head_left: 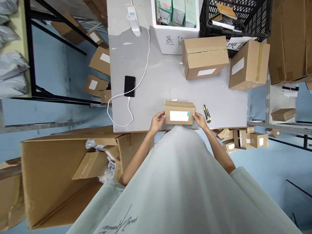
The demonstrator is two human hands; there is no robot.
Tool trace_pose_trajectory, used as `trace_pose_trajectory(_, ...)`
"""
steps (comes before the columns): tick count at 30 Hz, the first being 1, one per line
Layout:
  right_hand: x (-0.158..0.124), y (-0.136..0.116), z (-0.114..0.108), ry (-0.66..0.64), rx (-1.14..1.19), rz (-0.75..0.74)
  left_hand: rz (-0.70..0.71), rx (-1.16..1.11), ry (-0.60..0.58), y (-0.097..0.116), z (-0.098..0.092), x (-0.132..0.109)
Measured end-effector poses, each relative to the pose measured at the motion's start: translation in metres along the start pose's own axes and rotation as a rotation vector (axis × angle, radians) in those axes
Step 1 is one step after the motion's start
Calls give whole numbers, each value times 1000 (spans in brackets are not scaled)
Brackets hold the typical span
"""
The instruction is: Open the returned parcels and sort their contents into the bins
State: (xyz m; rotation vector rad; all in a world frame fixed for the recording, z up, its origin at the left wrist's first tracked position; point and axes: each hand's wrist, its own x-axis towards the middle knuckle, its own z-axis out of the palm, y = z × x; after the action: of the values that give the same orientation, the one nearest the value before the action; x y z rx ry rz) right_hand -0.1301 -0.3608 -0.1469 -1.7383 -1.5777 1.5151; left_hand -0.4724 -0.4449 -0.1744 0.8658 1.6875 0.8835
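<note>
A small cardboard box [179,104] with a white label on its near face rests at the front edge of the grey table. At its left end, my left hand [158,121] has its fingers closed on the side. My right hand [200,119] pinches the opposite end near the label. Just right of that hand lies a yellow and black utility knife [207,113]. A strip of clear tape [174,95] shows on the table behind the box.
A black phone [130,85] with a white cable lies left. Two larger cartons [206,55] stand at the back right, before a white bin [168,42] and a black crate [255,19]. A big open carton [60,162] stands on the floor at left.
</note>
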Motion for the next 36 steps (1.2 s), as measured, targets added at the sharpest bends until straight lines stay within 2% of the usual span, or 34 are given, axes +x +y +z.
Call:
trace_pose_trajectory(5, 27, -4, 11, 23, -8, 3, -69, 24, 47, -2, 6, 22)
trace_pose_trajectory(9, 38, 2, 15, 41, 10, 30, -81, 5, 27, -4, 6, 32)
trace_pose_trajectory(15, 18, 24, 11, -1, 65, 88, -96, -38, -56, -18, 7, 13)
trace_pose_trajectory(18, 2, 32, 13, -50, 84, 100, -114, -77, -142, -27, 11, -1)
trace_pose_trajectory(20, -6, 33, 17, -86, 93, 82, -124, -92, -151, -30, 14, -7)
trace_pose_trajectory(25, -15, 29, 23, -78, 103, 53, -119, -103, -82, -26, 17, -12)
trace_pose_trajectory(29, -17, 20, 12, -40, 91, 14, -68, -81, -74, -14, 5, -19)
trace_pose_trajectory(33, -10, 5, -6, 19, -88, -80, 21, 93, 53, 2, -6, -21)
trace_pose_trajectory(36, 3, -7, -11, 7, -241, -115, 54, 203, 111, 13, -7, -13)
